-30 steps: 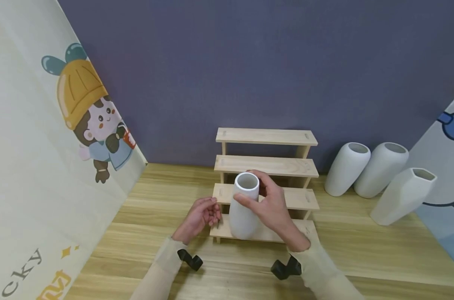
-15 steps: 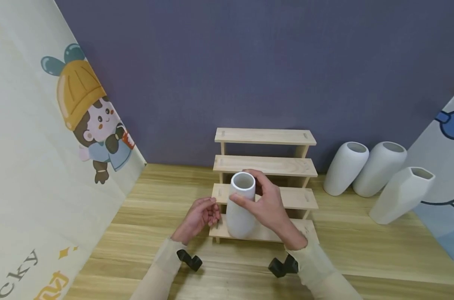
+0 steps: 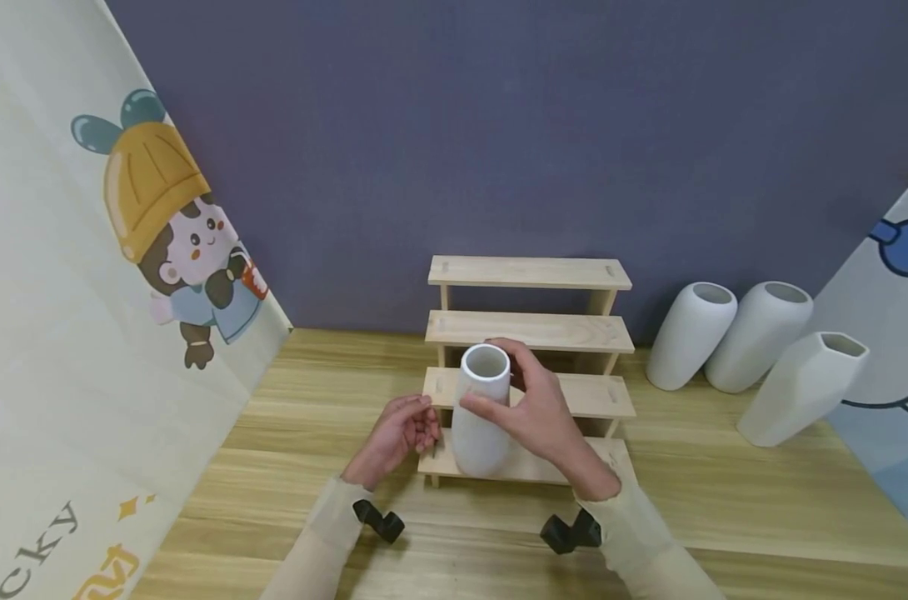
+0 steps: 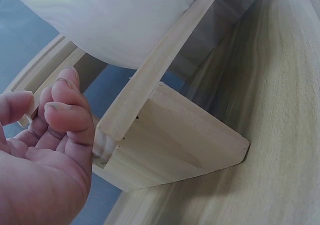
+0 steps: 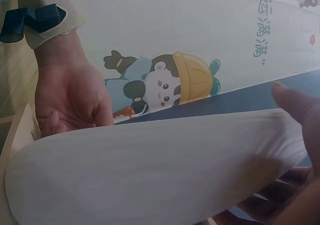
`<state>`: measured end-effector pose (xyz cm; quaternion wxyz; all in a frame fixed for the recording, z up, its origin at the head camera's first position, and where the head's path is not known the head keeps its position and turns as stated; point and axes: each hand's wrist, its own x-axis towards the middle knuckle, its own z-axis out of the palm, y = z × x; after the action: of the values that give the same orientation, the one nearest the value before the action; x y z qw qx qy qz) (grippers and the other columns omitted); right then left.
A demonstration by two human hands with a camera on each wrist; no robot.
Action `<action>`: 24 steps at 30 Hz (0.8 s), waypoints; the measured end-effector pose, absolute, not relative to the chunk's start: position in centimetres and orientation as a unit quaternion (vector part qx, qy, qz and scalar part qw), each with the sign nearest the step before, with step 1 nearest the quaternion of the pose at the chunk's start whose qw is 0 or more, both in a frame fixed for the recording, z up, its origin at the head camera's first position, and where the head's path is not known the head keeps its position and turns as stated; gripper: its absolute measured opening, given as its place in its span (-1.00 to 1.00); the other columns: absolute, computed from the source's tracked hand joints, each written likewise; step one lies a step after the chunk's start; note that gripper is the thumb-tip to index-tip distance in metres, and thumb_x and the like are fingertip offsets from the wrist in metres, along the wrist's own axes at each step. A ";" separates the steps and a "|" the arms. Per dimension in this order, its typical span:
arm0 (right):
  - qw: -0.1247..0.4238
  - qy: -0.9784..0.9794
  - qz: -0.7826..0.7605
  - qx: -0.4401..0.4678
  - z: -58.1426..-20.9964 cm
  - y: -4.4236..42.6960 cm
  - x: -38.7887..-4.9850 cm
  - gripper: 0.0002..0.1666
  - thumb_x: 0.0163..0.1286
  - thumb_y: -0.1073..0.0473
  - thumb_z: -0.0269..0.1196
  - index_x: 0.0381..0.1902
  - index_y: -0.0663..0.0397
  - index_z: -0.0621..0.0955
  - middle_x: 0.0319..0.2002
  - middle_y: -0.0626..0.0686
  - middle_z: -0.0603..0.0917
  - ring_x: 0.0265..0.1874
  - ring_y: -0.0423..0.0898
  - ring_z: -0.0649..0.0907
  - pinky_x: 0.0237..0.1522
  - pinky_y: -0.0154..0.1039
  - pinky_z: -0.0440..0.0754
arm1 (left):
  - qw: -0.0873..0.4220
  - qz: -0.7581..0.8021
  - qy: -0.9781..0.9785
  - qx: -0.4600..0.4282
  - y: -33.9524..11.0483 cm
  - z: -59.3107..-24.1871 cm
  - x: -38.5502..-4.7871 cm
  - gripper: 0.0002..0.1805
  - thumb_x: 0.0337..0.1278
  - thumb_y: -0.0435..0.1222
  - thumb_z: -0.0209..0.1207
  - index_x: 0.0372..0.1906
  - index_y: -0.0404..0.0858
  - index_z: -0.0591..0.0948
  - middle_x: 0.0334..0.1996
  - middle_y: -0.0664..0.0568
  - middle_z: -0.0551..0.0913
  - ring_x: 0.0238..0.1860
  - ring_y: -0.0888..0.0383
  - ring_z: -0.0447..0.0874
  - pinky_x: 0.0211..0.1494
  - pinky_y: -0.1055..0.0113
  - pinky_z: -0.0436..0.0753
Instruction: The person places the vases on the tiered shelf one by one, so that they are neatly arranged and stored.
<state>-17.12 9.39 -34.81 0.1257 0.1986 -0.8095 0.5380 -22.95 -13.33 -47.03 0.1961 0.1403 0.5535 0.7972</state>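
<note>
A white vase [image 3: 480,433] stands upright at the left part of the lowest step of a pale wooden tiered stand [image 3: 529,329]. My right hand [image 3: 540,412] grips its upper part from the right, thumb in front and fingers behind. In the right wrist view the vase [image 5: 150,170] stretches across the lower half, its base against the step. My left hand [image 3: 401,437] is at the stand's left end, fingers loosely curled with nothing in them. The left wrist view has these fingers [image 4: 65,105] right beside the step's end; whether they touch it is unclear.
To the right on the wooden table [image 3: 334,367] are two rounded white vases [image 3: 690,337] [image 3: 757,342] and an angular white vase [image 3: 802,392]. A dark blue wall [image 3: 454,125] rises behind the stand. A printed panel [image 3: 57,333] borders the left side.
The vase and my right hand have shifted slightly left along the lowest step, then stayed there. My left hand keeps its place by the stand's end.
</note>
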 end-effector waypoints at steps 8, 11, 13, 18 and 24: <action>0.148 -0.803 0.542 0.196 -34.6 11.2 -16.7 -0.23 0.16 0.26 0.49 0.30 0.18 0.42 0.16 0.14 0.66 0.15 0.05 0.65 0.17 0.00 0.67 | 0.198 0.796 0.553 0.144 -13.3 -47.1 -22.9 -0.56 0.58 -0.29 -0.19 -0.47 -0.14 0.57 -0.60 0.15 0.70 -0.65 0.34 0.55 -0.62 0.54 0.49; 0.155 -0.803 0.544 0.188 -34.5 12.1 -16.5 -0.23 0.16 0.28 0.48 0.30 0.19 0.42 0.18 0.14 0.66 0.18 0.00 0.64 0.17 -0.16 0.68 | 0.198 0.796 0.553 0.143 -13.3 -47.0 -22.9 -0.56 0.58 -0.28 -0.19 -0.47 -0.14 0.58 -0.60 0.15 0.70 -0.65 0.33 0.55 -0.62 0.54 0.48; 0.160 -0.801 0.547 0.182 -34.5 12.7 -16.5 -0.25 0.17 0.31 0.47 0.29 0.20 0.42 0.18 0.15 0.65 0.18 -0.10 0.64 0.17 -0.30 0.66 | 0.197 0.796 0.554 0.144 -13.4 -47.0 -22.9 -0.56 0.58 -0.28 -0.18 -0.47 -0.14 0.58 -0.60 0.16 0.70 -0.65 0.33 0.55 -0.62 0.54 0.48; 0.183 -0.789 0.561 0.173 -34.7 14.5 -16.4 -0.29 0.19 0.39 0.42 0.28 0.27 0.41 0.18 0.24 0.63 0.12 -0.41 0.60 0.14 -0.54 0.59 | 0.197 0.795 0.555 0.147 -13.4 -47.0 -22.9 -0.58 0.58 -0.28 -0.18 -0.46 -0.15 0.57 -0.59 0.16 0.70 -0.64 0.33 0.55 -0.61 0.53 0.48; 0.232 -0.780 0.560 0.157 -34.7 17.2 -16.1 -0.33 0.18 0.49 0.38 0.24 0.38 0.40 0.09 -0.04 0.66 0.05 -0.43 0.64 0.08 -0.59 0.59 | 0.198 0.795 0.553 0.149 -13.4 -47.0 -22.8 -0.57 0.58 -0.28 -0.18 -0.46 -0.15 0.58 -0.59 0.16 0.70 -0.64 0.33 0.55 -0.61 0.53 0.48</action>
<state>-16.14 17.20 -34.72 0.2315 0.1574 -0.7801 0.5595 -22.82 -13.42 -46.97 0.1981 0.1487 0.5532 0.7953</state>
